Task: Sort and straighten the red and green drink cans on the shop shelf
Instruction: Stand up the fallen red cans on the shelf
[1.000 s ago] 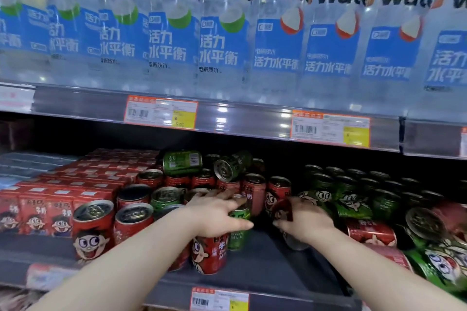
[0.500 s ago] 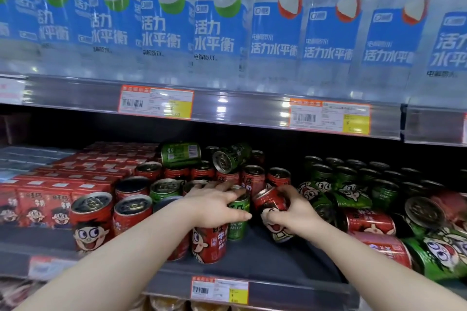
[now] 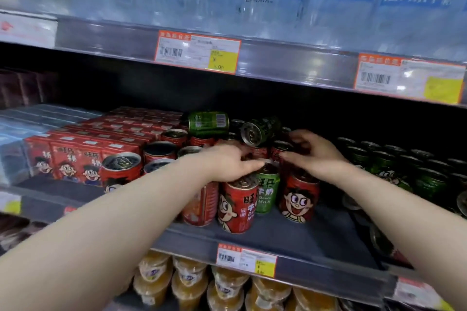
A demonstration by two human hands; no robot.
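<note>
Shop shelf (image 3: 278, 237) fills my head view. My left hand (image 3: 227, 161) lies palm-down, fingers spread loose over an upright red can (image 3: 238, 206). At two o'clock my right hand (image 3: 313, 156) cups another red can (image 3: 298, 197); grip unclear.

Bright overhead glare, motion blur, bowed edges

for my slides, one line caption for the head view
Both hands, left hand and right hand, reach among mixed red and green milk cans on a shop shelf.
</note>
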